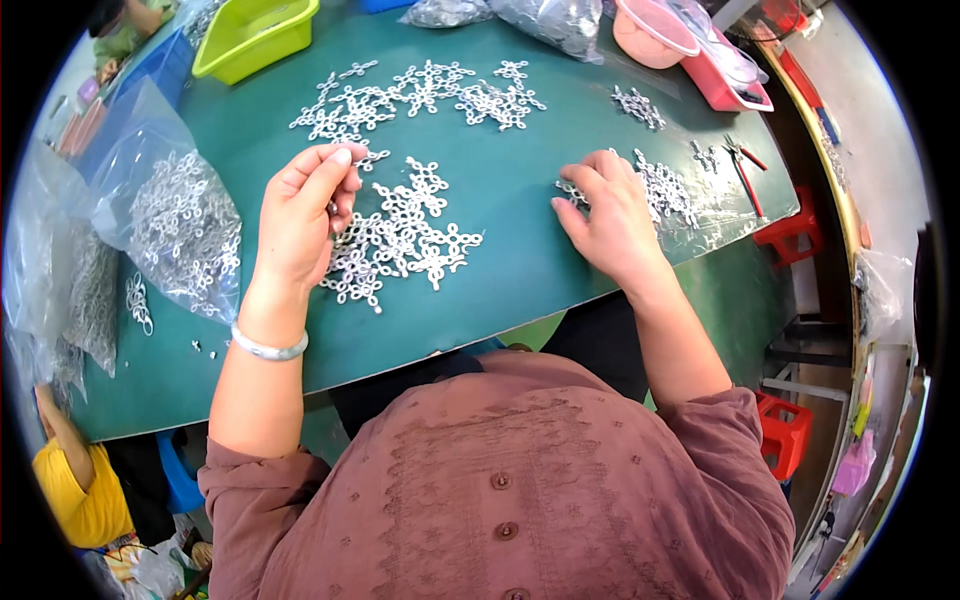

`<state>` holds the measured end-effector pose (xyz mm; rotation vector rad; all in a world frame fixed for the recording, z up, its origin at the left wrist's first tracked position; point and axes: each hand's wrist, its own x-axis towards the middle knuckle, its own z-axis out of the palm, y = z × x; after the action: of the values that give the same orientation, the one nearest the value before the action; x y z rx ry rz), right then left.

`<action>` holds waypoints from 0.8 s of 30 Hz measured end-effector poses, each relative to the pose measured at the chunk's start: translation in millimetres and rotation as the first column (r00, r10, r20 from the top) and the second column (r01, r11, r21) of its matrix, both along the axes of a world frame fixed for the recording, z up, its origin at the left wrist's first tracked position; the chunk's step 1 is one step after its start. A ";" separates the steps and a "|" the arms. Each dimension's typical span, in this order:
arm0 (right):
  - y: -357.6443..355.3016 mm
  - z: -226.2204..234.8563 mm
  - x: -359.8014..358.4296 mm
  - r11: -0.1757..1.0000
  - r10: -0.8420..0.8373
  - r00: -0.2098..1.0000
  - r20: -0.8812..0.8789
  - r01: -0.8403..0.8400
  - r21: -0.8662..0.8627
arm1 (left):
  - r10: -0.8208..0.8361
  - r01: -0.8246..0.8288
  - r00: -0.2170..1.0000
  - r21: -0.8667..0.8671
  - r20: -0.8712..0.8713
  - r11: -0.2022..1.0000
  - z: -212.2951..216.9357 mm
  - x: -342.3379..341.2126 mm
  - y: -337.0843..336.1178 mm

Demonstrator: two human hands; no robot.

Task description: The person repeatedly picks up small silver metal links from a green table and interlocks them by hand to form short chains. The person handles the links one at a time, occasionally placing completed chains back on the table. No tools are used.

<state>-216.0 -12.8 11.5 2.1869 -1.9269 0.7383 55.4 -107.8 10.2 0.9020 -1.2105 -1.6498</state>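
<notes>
My left hand (pixel 305 205) is raised over the green table, thumb and forefinger pinched together. Whatever lies in that pinch is too small or hidden to make out. Below and beside it spreads a pile of silver-white, flower-shaped loop pieces (pixel 400 235). My right hand (pixel 612 210) is lowered to the tabletop on the right, thumb and forefinger apart. A few small silver pieces (pixel 568 190) show at its fingertips; whether the fingers touch them I cannot tell. Next to its outer side lies another heap of silver pieces (pixel 668 195).
More loop pieces (pixel 420 90) lie at the far middle. Clear bags of pieces (pixel 180 220) stand at left, a lime-green bin (pixel 255 40) at the far left. Pliers with red handles (pixel 745 175) rest near the right edge. A pink basket (pixel 655 35) sits at the back. Other people are at the left.
</notes>
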 end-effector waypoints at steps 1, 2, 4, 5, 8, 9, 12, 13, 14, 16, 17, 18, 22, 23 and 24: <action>-4.0 1.3 5.6 0.998 0.057 0.996 0.065 -0.059 0.030 | 0.007 -0.007 1.000 0.015 -0.021 1.000 -0.6 0.6 -1.5; -8.5 -0.3 13.1 0.992 0.125 0.989 0.082 -0.127 0.026 | 0.014 -0.013 0.999 0.030 -0.042 0.999 -1.3 1.6 -2.5; -18.3 -2.5 30.8 0.966 0.256 0.961 0.110 -0.258 0.011 | 0.016 -0.013 0.999 0.043 -0.048 0.999 -2.1 2.7 -2.7; -24.1 -2.3 40.8 0.952 0.291 0.944 0.157 -0.302 0.056 | 0.019 -0.016 0.997 0.053 -0.072 0.998 -2.7 2.0 -2.0; -37.4 -10.3 64.1 0.943 0.318 0.928 0.196 -0.330 0.033 | 0.012 -0.004 0.994 0.078 -0.105 0.997 -2.5 0.5 -1.2; -40.6 -13.0 68.1 0.943 0.318 0.929 0.188 -0.330 0.037 | 0.015 -0.006 0.995 0.087 -0.101 0.996 -2.2 0.1 -0.6; -46.3 -17.0 73.8 0.941 0.321 0.930 0.179 -0.334 0.047 | 0.011 -0.005 0.998 0.113 -0.056 0.994 0.3 0.4 0.0; -46.9 -17.0 73.5 0.940 0.325 0.928 0.185 -0.339 0.049 | 0.005 0.000 0.999 0.122 -0.041 0.992 0.8 0.4 0.2; -47.3 -16.6 73.0 0.938 0.328 0.925 0.191 -0.343 0.052 | -0.001 0.005 1.000 0.132 -0.027 0.991 1.3 0.0 0.4; -44.9 -16.3 73.2 0.951 0.262 0.906 0.331 -0.300 0.068 | -0.023 0.023 1.000 0.120 0.003 0.993 0.0 -1.3 1.5; -43.0 -15.6 73.7 0.957 0.226 0.889 0.398 -0.279 0.078 | -0.033 0.029 0.999 0.114 0.031 0.993 1.1 -2.4 2.9; -40.9 -13.1 74.7 0.952 0.159 0.831 0.533 -0.273 0.142 | -0.043 0.036 0.997 0.108 0.061 0.994 1.7 -3.5 4.4; -36.9 -3.8 77.4 0.900 -0.106 0.464 0.879 -0.332 0.283 | -0.084 0.075 0.990 0.087 0.110 0.993 2.6 -7.6 9.0; -36.5 -3.4 77.7 0.900 -0.120 0.372 0.920 -0.351 0.259 | -0.103 0.094 0.988 0.078 0.118 0.992 1.9 -7.9 9.2; -36.3 -2.5 78.1 0.901 -0.133 0.276 0.952 -0.367 0.232 | -0.119 0.110 0.987 0.090 0.105 0.990 1.8 -7.8 9.5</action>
<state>-137.9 -49.1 9.1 2.3026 -2.5611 2.3856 47.7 -98.3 12.0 1.0030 -1.2972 -1.7732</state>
